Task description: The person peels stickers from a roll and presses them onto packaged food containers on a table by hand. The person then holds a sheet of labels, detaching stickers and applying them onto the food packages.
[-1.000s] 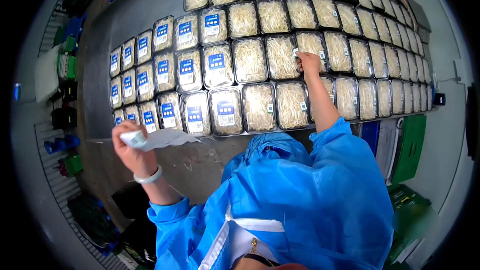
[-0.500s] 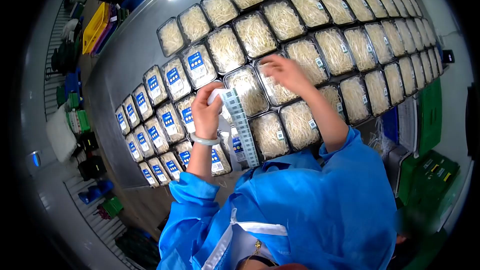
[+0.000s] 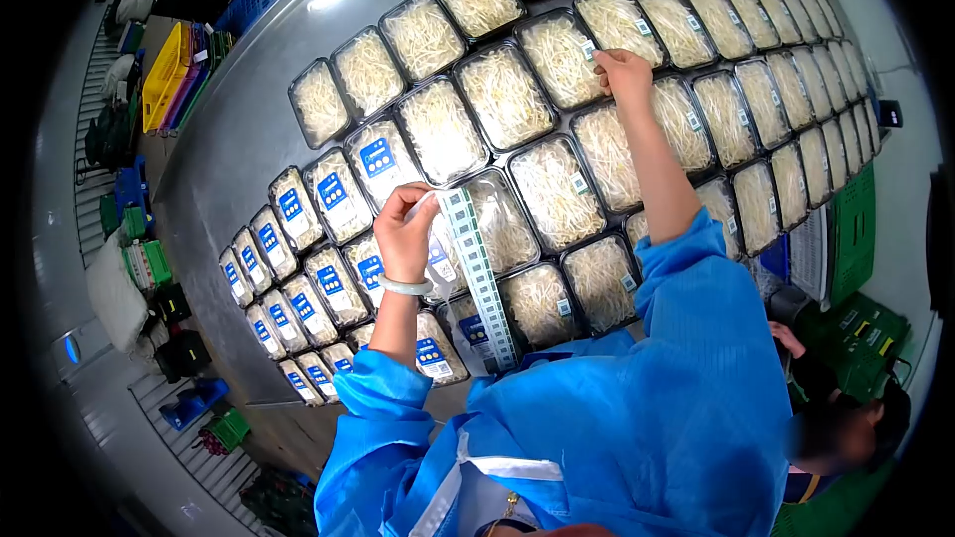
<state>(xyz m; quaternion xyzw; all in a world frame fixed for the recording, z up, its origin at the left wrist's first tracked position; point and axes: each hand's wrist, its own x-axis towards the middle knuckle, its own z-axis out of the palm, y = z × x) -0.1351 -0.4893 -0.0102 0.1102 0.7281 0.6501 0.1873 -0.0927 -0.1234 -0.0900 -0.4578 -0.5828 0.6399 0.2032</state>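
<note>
with the left hand as the clock's centre, a yellow crate (image 3: 167,80) stands at ten o'clock, beyond the edge of a steel table (image 3: 231,144). on the table, sprout trays with blue labels (image 3: 289,205) lie in rows between eight and eleven o'clock. the left hand (image 3: 406,237) has thumb and fingers pinched together on the upper end of a label strip (image 3: 478,273); the strip hangs toward five o'clock, in front of the nearer trays, and a pale bracelet (image 3: 405,286) circles the wrist at six. at two o'clock a sprout tray (image 3: 555,62) has a small label (image 3: 588,50) by its right-hand edge. the right hand (image 3: 625,77) is there, fingers drawn close together, tips at that label; whether they grip it or press on it, i cannot tell. further right, more trays (image 3: 725,122) run on between two and three o'clock. between three and four, a co-worker's hand (image 3: 788,340) shows near a green crate (image 3: 863,340).
</note>
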